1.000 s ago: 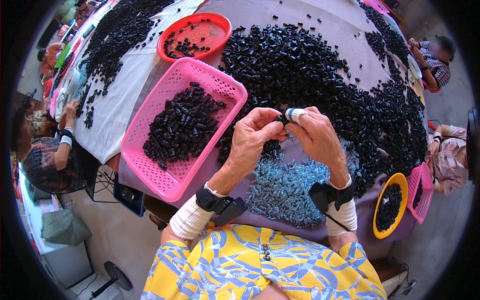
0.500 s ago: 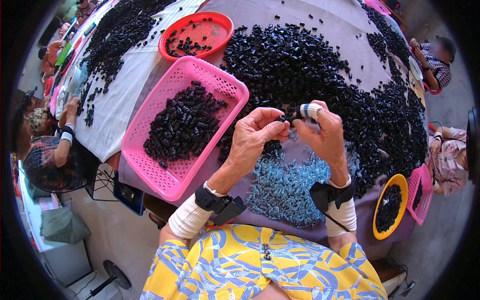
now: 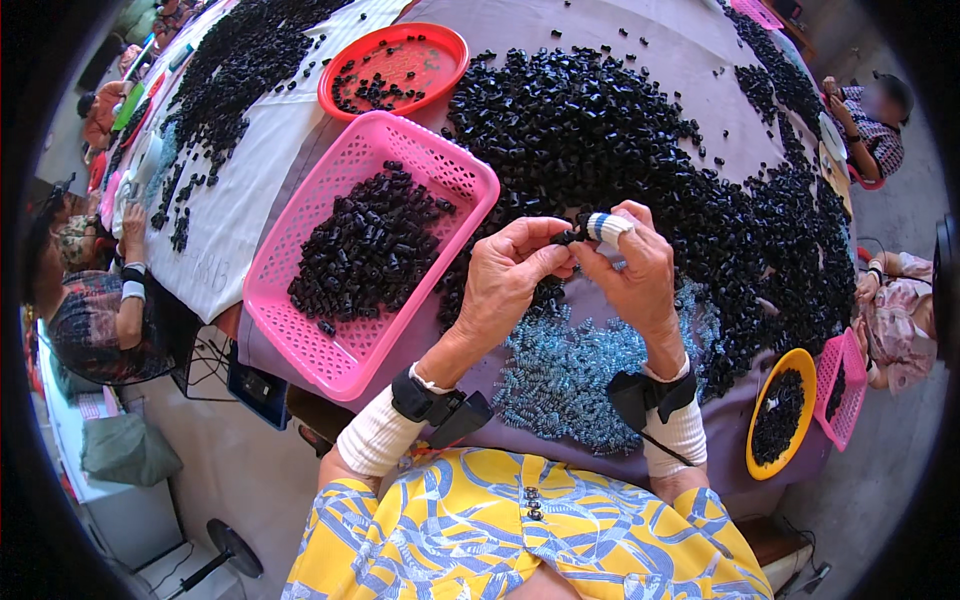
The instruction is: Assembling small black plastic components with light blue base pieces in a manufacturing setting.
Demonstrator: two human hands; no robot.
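Above the heap of black plastic parts (image 3: 590, 130), my two hands meet. My left hand (image 3: 505, 275) pinches a small black plastic part (image 3: 566, 238) between thumb and forefinger. The fingertips of my right hand (image 3: 640, 268) close on the same spot, and a white, blue-striped wrap covers one of its fingers. What exactly lies between the right fingertips is partly hidden. Just below the hands spreads a pile of small bluish metal coil springs (image 3: 565, 375). A pink basket (image 3: 375, 355) of black parts stands left of my left hand.
A red tray (image 3: 455, 90) with scattered black parts sits beyond the basket. Near the right table edge are a yellow bowl (image 3: 803, 415) and another pink basket (image 3: 850, 395). Other people sit at the left and right sides. Loose black parts dot the cloth-covered table (image 3: 690, 50).
My right hand has moved slightly left, bringing its fingertips against the black part at my left fingertips. The left hand has barely moved.
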